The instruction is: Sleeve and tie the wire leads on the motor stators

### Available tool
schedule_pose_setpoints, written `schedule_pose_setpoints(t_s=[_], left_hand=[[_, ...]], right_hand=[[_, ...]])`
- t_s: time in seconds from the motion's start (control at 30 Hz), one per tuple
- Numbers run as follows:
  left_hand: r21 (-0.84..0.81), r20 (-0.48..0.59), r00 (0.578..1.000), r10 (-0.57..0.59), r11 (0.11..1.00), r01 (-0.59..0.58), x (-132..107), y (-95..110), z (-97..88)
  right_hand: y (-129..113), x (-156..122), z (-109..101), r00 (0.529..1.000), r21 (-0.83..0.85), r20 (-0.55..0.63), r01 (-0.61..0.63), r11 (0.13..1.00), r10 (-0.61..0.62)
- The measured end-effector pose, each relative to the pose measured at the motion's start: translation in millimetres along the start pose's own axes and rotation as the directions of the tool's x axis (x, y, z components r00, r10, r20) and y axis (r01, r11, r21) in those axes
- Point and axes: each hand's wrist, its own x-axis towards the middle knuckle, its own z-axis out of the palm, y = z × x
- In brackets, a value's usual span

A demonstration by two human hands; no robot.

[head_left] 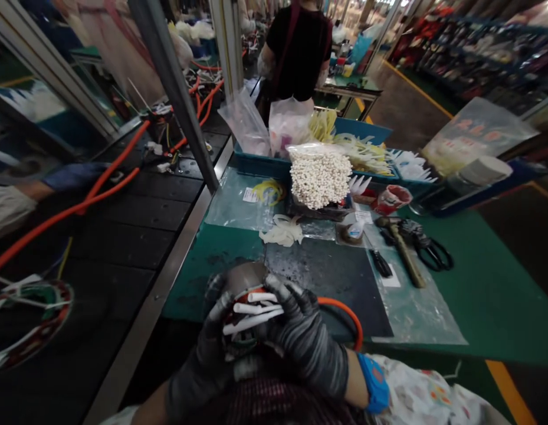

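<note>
At the near edge of the bench, between my two hands, is a round motor stator (245,275) with a grey-brown outer shell. Several white tubes (256,319) stick out across its open face. My left hand (212,330), in a dark glove with worn pale fingertips, wraps round its left side. From the right, my right hand (302,330) grips it, the fingers over the rim beside the tube ends. An orange cable (351,316) curves out from behind my right hand. The stator's lower part is partly hidden by my hands.
A hammer (404,254), black scissors (433,252) and a screwdriver (380,262) lie on the right. Behind stand a bundle of white tubes (320,177) and blue bins (262,165). On the left conveyor (141,236) are another stator (32,313), orange cables and another person's gloved hand (74,176).
</note>
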Motion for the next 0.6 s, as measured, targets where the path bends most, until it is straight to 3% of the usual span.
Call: schedule_pose_setpoints(t_s=[0.1, 0.23, 0.37, 0.47, 0.53, 0.6], left_hand=[[-0.014, -0.119, 0.991, -0.056, 0.998, 0.055, -9, 1, 8.0], [-0.001, -0.090, 0.987, -0.130, 0.991, 0.131, -16, 0, 9.4], [0.023, -0.124, 0.978, -0.167, 0.985, 0.171, -9, 13, 9.8], [0.020, -0.072, 0.981, -0.178, 0.984, 0.179, 7, 29, 14.8], [0.053, -0.068, 0.987, -0.147, 0.987, 0.151, 17, 37, 19.4], [0.071, -0.054, 0.989, -0.139, 0.987, 0.143, 26, 42, 23.4]], right_hand=[[-6, 4, 0, 0.997, -0.096, -0.027, 0.065, 0.993, -0.068], [-10, 5, 3, 0.997, -0.144, -0.004, 0.079, 0.986, -0.081], [2, 2, -5, 0.997, -0.050, 0.075, 0.039, 0.998, -0.035], [25, 1, -19, 0.985, 0.160, 0.159, 0.042, 0.986, -0.068], [40, 2, -26, 0.975, 0.262, 0.221, -0.032, 0.964, -0.028], [52, 6, -31, 0.967, 0.248, 0.254, -0.054, 0.967, -0.011]])
